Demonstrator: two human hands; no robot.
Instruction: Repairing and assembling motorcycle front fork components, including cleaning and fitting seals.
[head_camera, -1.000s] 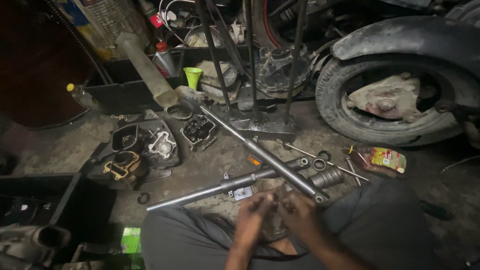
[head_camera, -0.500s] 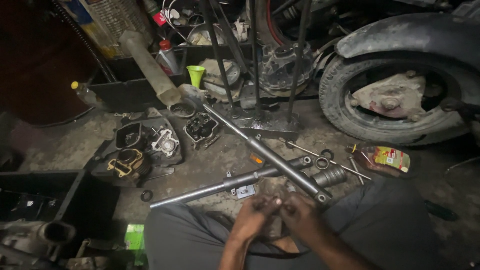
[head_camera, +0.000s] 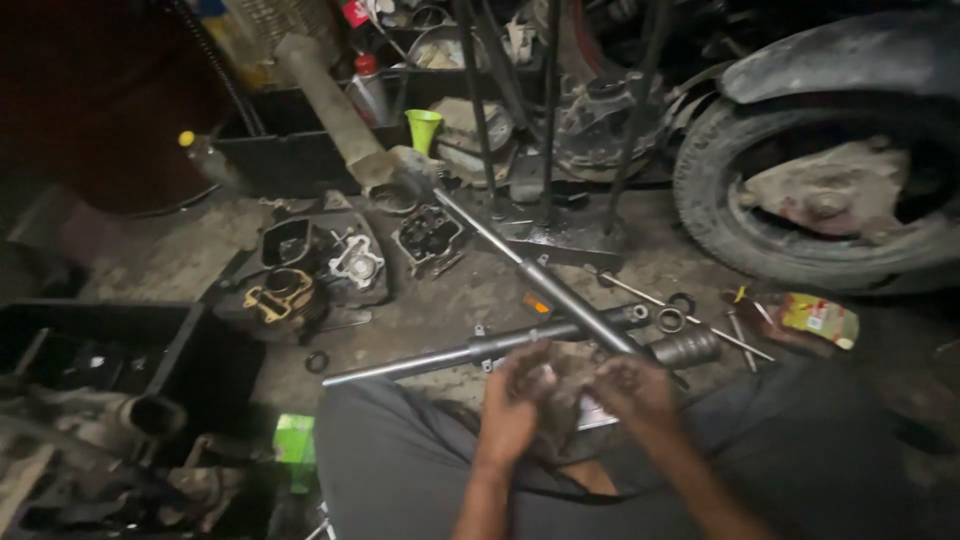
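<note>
My left hand (head_camera: 518, 400) and my right hand (head_camera: 630, 392) meet over my lap, both closed on a small dark greasy part (head_camera: 566, 388) held between them; its shape is too blurred to tell. Just beyond my fingers two long metal fork tubes lie on the concrete floor: one (head_camera: 480, 350) runs left to right, the other (head_camera: 545, 278) slants away toward the back. A short ribbed cylinder (head_camera: 685, 349) rests by my right hand.
Engine parts (head_camera: 330, 270) lie on a dark mat at left, with a black tray (head_camera: 110, 345) nearer. A motorcycle wheel (head_camera: 810, 200) stands at right, stand legs (head_camera: 545, 120) and a green funnel (head_camera: 423, 128) behind. Rings and rods (head_camera: 680, 315) and a yellow packet (head_camera: 818, 320) lie at right.
Both hands stay together on the small part, shifting slightly as they work it. The view has tilted and drifted a little; nothing on the floor has moved.
</note>
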